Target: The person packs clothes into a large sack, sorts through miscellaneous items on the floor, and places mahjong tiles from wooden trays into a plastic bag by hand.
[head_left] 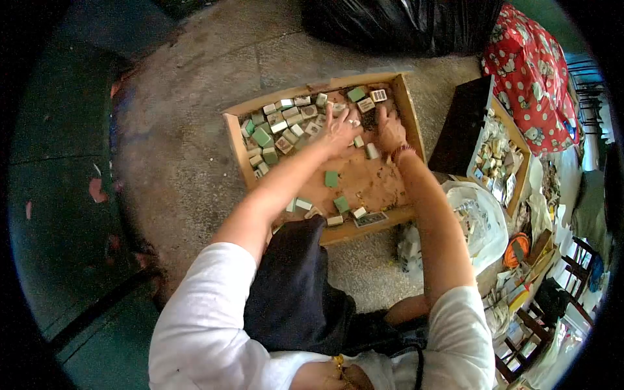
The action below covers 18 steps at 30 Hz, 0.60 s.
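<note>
A shallow wooden tray (409, 114) on the floor holds many green-and-white mahjong tiles, mostly crowded in its far left part. My left hand (339, 133) reaches over the edge of that crowd, fingers apart and close to the tiles beneath. To its right, my right hand (391, 134) is low over the tray floor with its fingers slightly spread. No tile shows in either hand. Just beyond the hands lie a tile with dark markings (378, 95), another marked tile (366, 104) and a green-backed tile (356, 93). A single green tile (331, 179) lies nearer me.
A black plastic bag (403, 26) is beyond the tray, beside a red patterned bag (530, 78). Right of the tray are an open dark-lidded case (463, 127) of small pieces and a clear plastic bag (484, 224). My dark-clothed knee (289, 279) meets the tray's near side.
</note>
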{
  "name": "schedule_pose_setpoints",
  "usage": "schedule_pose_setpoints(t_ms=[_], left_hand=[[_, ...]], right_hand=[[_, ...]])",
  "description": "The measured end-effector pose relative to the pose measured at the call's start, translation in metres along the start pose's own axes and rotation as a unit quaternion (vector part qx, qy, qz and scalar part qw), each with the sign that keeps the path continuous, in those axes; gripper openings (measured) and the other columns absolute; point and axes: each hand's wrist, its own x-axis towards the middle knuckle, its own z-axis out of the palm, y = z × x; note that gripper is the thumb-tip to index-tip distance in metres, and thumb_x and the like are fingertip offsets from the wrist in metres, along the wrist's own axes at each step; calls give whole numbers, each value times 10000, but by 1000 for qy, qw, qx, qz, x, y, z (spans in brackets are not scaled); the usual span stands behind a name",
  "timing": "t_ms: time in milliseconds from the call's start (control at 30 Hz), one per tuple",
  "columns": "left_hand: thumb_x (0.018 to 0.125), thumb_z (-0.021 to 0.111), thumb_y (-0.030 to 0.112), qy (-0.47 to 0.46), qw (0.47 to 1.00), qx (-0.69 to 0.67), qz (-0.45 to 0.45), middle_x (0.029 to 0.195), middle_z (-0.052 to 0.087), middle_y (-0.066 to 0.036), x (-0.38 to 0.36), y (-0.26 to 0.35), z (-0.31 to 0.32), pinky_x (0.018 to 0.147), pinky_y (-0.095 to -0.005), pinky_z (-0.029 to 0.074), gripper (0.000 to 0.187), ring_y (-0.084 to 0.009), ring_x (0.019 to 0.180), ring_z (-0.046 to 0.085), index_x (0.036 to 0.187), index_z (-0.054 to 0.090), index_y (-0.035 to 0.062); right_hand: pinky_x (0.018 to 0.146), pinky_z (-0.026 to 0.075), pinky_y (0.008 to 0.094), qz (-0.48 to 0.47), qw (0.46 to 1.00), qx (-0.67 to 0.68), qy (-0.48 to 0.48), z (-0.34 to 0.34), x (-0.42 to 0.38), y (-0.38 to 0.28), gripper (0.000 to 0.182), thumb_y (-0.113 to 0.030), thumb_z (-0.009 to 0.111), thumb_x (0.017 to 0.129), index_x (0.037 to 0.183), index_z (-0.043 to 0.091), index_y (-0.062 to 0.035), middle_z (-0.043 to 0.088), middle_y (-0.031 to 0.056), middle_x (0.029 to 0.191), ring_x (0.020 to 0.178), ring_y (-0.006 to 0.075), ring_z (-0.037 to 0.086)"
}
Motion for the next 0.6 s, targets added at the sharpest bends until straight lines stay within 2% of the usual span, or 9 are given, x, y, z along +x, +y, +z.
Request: schedule_pose_setpoints(t_ms=[33, 100, 167, 233, 333, 400, 467, 533, 600], left_hand=[[706, 626, 335, 10, 1000, 1, -5, 1250, 303, -167, -2, 3, 8, 958, -649, 104, 493, -351, 1221, 213, 1140, 472, 157], [726, 599, 222, -10, 999, -50, -15, 1254, 310, -156, -13, 10, -8, 951, -654, 117, 397, -333, 1224, 223, 1109, 507, 166], [737, 577, 172, 13, 1000, -26, -8, 1243, 325, -154, -17, 15, 9, 951, -646, 129, 360, -323, 1204, 256, 1092, 519, 161], [743, 518, 33, 74, 996, -42, 22, 1198, 378, -149, -30, 21, 7, 951, -619, 166, 337, -301, 1121, 354, 1058, 547, 149], [719, 524, 7, 78, 995, -3, 62, 1178, 389, -144, -47, 24, 24, 939, -602, 193, 380, -285, 1088, 372, 1068, 548, 155], [689, 568, 40, 60, 995, 16, 74, 1184, 369, -152, -59, 31, 30, 921, -589, 230, 463, -298, 1103, 349, 1128, 506, 172], [678, 602, 139, 36, 996, -79, -3, 1201, 341, -169, -69, 45, 21, 913, -584, 248, 529, -330, 1111, 326, 1183, 452, 186], [670, 627, 211, 5, 994, -107, 22, 1212, 323, -184, -75, 52, 9, 907, -585, 258, 599, -366, 1129, 301, 1225, 405, 189], [684, 629, 234, 59, 981, -184, 28, 1219, 318, -182, -83, 70, -5, 908, -591, 252, 599, -381, 1153, 273, 1234, 399, 182]], right_hand=[[676, 505, 357, -34, 998, 38, 49, -4, -21, -4, 459, -77, 545, 759, 1159, 318, -69, 430, 209, 1063, 940, 329, 517], [687, 503, 359, -48, 996, -13, 72, 16, -40, -10, 442, -66, 517, 761, 1164, 334, -74, 430, 217, 1065, 939, 358, 510], [696, 501, 358, -58, 995, -15, 77, 17, -59, -17, 424, -59, 505, 762, 1156, 347, -67, 429, 219, 1067, 936, 367, 508], [715, 488, 375, -38, 995, 36, 80, 23, -71, -16, 423, -41, 502, 755, 1155, 363, -53, 420, 226, 1093, 960, 382, 490], [735, 470, 392, 25, 984, 144, 105, 30, -79, -3, 480, -33, 535, 730, 1174, 352, -51, 404, 227, 1130, 994, 384, 467], [735, 463, 401, 10, 973, 201, 118, 24, -91, 6, 556, -1, 567, 690, 1191, 333, -51, 385, 231, 1158, 1003, 391, 460], [781, 430, 441, 53, 956, 258, 127, 16, -101, 9, 575, 36, 578, 666, 1173, 337, -89, 390, 232, 1139, 979, 393, 463], [779, 429, 436, 23, 961, 235, 145, 23, -106, 17, 535, -2, 561, 704, 1181, 339, -95, 401, 234, 1128, 984, 389, 462], [754, 446, 445, 36, 988, 136, 61, 25, -108, 22, 658, -108, 675, 640, 1195, 326, -63, 384, 225, 1152, 992, 399, 463]])
